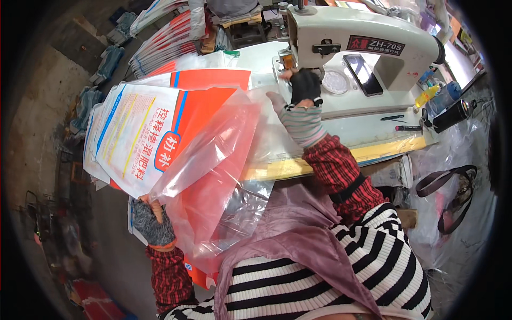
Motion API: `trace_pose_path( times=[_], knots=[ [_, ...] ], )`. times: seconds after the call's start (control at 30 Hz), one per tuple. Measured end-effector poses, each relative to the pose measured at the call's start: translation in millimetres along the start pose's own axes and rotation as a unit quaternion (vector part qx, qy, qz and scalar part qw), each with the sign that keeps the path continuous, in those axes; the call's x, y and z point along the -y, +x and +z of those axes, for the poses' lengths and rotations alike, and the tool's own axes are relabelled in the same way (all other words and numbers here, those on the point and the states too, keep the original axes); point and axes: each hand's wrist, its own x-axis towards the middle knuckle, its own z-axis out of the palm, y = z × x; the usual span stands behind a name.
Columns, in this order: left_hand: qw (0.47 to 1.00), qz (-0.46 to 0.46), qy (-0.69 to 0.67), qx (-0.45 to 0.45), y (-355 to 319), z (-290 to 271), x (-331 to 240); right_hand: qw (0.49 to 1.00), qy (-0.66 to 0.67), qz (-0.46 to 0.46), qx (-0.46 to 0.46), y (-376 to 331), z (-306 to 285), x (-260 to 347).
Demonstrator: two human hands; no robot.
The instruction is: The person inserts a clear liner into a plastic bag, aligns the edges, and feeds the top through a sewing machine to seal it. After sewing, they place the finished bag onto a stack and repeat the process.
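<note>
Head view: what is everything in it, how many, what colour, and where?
Machine: 1, white, top right
Table: 1, white, yellow front edge, under machine
Phone: 1, black, on machine's base
Dish: 1, clear, left of phone
Bags: several, white-orange-blue, left of machine
Film: count unclear, clear, over bags
Stacked bags: many, red-white, top left
Bundles: several, grey-blue, along left
Marker: 1, black-pink, on table
Bottle: 1, yellow, right of machine
Cylinder: 1, black, right of marker
Strap: 1, black, far right
Plastic: count unclear, clear, lower right
Cloth: 1, mauve, over person's front
Sleeves: 2, red-black, on forearms
Left hand: 1, grey glove, at film's left corner
Right hand: 1, black glove, by machine
</note>
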Motion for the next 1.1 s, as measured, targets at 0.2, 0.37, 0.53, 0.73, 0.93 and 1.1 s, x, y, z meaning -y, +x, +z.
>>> trace_pose_path(
  times=[0.2, 0.37, 0.53, 0.73, 0.93, 1.1],
  knots=[
    [0.998, -0.057, -0.026, -0.012, -4.4, 1.9, -14.0, 0.955, 0.103, -0.135, 0.243, -64.7, 27.9, 36.7],
    [0.995, 0.065, 0.057, -0.042, -20.7, -15.5, 8.4, 0.846, -0.066, -0.126, 0.515, -42.8, 33.8, 54.8],
    [0.998, 0.011, 0.064, 0.027, -61.4, -32.5, 19.4, 0.896, 0.122, 0.258, 0.340, 28.0, 41.0, 39.3],
    [0.969, 0.072, 0.179, 0.152, -81.0, -57.6, -10.5, 0.971, 0.037, -0.216, 0.098, 35.0, 82.2, 46.6],
    [0.970, 0.061, 0.235, 0.015, -52.1, -87.9, -18.8, 0.915, 0.093, -0.239, 0.312, 21.4, 71.2, 64.6],
    [0.935, 0.074, 0.030, 0.345, -67.7, 54.1, -66.7, 0.921, 0.133, -0.218, 0.295, -21.8, 45.9, 104.9]
  ],
)
